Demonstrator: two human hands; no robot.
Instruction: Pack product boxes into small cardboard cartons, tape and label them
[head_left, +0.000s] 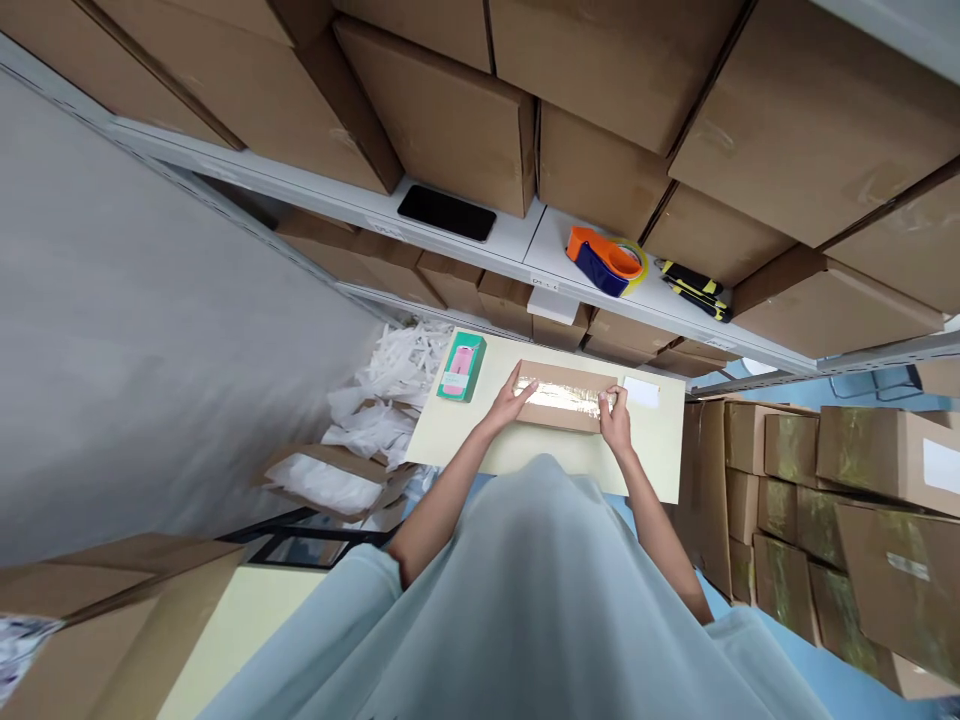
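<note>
Both bare forearms reached forward from pale sleeves. The left hand (512,397) lay flat, fingers spread, palm down. The right hand (615,415) sat further right, fingers curled and pinched together at their tips.

You've got two hands, left hand (512,397) and right hand (615,415), on one taped box (564,397). One green box (461,367), one white label (642,392), one table (480,440). Shelf: one phone (446,213), one tape dispenser (606,260), two cutters (694,285).
</note>
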